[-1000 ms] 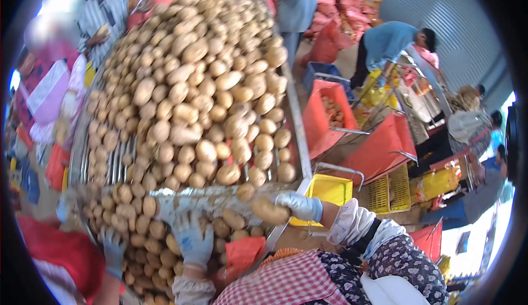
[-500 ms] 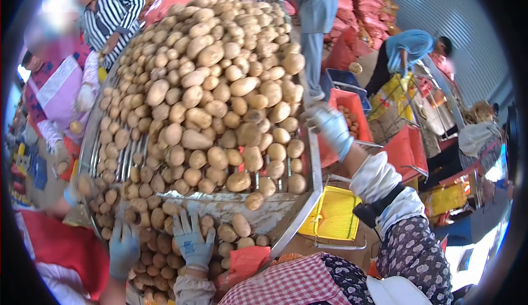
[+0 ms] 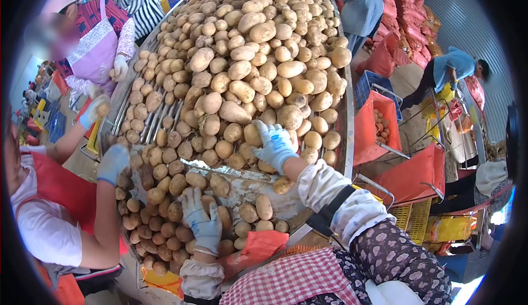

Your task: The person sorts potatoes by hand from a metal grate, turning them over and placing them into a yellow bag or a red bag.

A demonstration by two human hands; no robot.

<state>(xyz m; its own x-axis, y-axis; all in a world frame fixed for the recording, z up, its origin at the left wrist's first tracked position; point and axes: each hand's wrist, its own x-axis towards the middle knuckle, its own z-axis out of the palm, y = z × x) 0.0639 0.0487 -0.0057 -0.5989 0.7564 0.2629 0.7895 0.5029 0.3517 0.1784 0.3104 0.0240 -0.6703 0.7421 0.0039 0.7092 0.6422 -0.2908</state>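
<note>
My left hand (image 3: 202, 222), in a pale blue and white glove, rests with its fingers spread over potatoes (image 3: 171, 211) in the lower tray at the front. A little further forward, my right hand (image 3: 276, 146) is in a matching glove, its fingers and thumb around a potato (image 3: 252, 135) at the lower edge of the large heap (image 3: 242, 85). That heap lies on a sloped metal rack with rollers (image 3: 144, 126). A worn metal ledge (image 3: 247, 187) separates the heap from the tray. Red cloth (image 3: 264, 247) hangs over the tray's front edge.
At left, a co-worker in a red apron (image 3: 63, 195) has both gloved hands by the rack, one holding a potato. Another in a pink apron (image 3: 96, 57) stands behind. At right are red-lined crates (image 3: 375, 132), a yellow crate (image 3: 421, 220), stacked red sacks (image 3: 404, 19) and a bending person (image 3: 448, 74).
My right hand has moved from beyond the rack's right edge onto a potato in the heap. My left hand stays over the tray. The view has shifted left, and the red-aproned co-worker's raised hand shows a potato.
</note>
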